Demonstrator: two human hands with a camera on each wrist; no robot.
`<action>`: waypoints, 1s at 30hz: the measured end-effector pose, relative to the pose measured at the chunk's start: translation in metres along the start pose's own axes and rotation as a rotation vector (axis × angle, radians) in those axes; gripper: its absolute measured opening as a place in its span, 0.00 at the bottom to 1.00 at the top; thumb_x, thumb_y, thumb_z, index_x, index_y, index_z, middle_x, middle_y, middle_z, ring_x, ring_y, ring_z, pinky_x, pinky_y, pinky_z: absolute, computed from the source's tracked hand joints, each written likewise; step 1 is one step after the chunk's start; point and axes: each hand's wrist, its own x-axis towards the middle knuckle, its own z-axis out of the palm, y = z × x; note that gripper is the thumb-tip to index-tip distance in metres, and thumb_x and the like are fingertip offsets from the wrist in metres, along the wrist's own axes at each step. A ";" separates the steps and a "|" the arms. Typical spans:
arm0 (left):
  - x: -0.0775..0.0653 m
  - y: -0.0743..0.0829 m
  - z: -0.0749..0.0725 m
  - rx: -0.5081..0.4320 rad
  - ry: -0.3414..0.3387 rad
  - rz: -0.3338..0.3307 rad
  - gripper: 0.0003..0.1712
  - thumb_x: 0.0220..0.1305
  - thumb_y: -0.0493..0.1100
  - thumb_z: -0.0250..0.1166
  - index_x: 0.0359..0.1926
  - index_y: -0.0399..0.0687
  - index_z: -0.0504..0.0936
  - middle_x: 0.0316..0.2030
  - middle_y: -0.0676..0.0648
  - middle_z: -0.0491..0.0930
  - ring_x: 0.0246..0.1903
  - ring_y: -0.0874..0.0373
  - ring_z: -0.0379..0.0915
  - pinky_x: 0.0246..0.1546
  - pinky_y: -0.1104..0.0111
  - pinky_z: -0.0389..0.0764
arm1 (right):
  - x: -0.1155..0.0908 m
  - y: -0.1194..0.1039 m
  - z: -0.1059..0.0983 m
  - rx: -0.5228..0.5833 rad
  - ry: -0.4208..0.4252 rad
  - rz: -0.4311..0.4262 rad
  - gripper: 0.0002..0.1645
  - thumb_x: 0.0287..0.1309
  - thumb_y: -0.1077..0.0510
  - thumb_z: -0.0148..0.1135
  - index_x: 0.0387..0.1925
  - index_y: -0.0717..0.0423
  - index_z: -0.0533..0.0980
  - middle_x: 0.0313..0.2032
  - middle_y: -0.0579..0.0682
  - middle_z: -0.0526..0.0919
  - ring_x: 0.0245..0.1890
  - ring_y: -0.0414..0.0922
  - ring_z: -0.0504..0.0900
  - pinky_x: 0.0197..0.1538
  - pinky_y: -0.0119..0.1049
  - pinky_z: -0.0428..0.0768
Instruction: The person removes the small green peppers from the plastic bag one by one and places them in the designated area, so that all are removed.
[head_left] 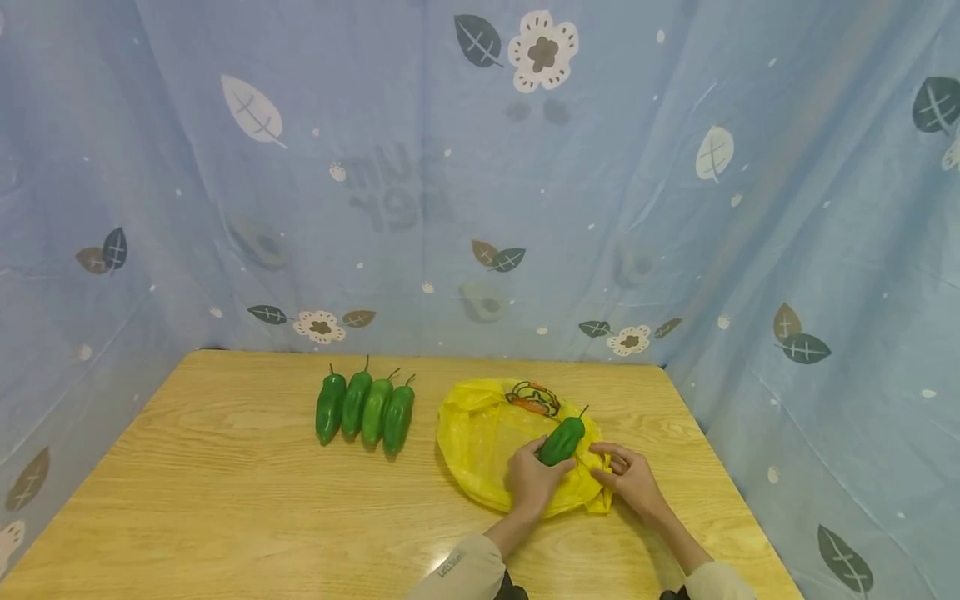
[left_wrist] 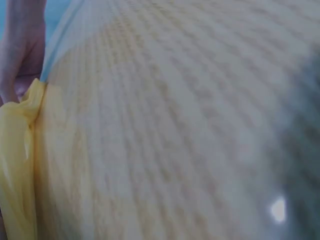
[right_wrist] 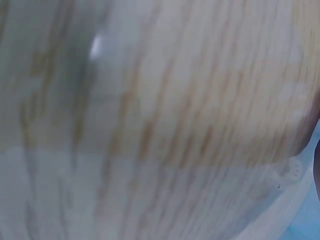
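Observation:
A green pepper (head_left: 562, 442) with a thin stem is held in my left hand (head_left: 534, 479), with the thumb along its near side. It lies over the right part of a yellow plastic bag (head_left: 480, 450), which is spread on the table. At the bag's right edge, my right hand (head_left: 633, 482) curls its fingers and thumb about the crumpled plastic. In the left wrist view, the right hand (left_wrist: 25, 60) meets a raised fold of the yellow bag (left_wrist: 17, 150). The right wrist view shows mostly blurred tabletop.
Several green peppers (head_left: 365, 408) lie side by side in a row left of the bag, stems pointing away. The wooden table (head_left: 225, 500) ends at a blue patterned curtain (head_left: 420, 208), which also hangs along both sides.

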 end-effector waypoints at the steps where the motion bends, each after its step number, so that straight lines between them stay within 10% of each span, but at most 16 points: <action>1: 0.000 0.000 -0.001 -0.009 0.000 0.003 0.30 0.40 0.47 0.81 0.46 0.39 0.85 0.34 0.47 0.85 0.27 0.60 0.77 0.26 0.68 0.78 | 0.000 0.000 0.000 -0.007 0.006 -0.002 0.24 0.54 0.69 0.66 0.54 0.72 0.74 0.58 0.71 0.71 0.63 0.69 0.60 0.54 0.40 0.78; 12: 0.002 -0.007 -0.006 0.011 -0.104 0.074 0.27 0.43 0.41 0.79 0.47 0.38 0.85 0.38 0.45 0.85 0.31 0.58 0.79 0.29 0.68 0.80 | 0.000 0.004 -0.001 -0.052 0.024 -0.003 0.24 0.53 0.67 0.67 0.53 0.70 0.75 0.57 0.68 0.73 0.63 0.68 0.61 0.62 0.62 0.62; 30: 0.020 0.016 -0.026 -0.261 0.129 0.161 0.21 0.43 0.40 0.78 0.41 0.39 0.84 0.26 0.50 0.80 0.24 0.64 0.74 0.24 0.72 0.79 | 0.000 -0.001 0.002 -0.066 0.047 0.019 0.23 0.53 0.68 0.67 0.53 0.69 0.76 0.55 0.66 0.76 0.60 0.54 0.71 0.60 0.46 0.71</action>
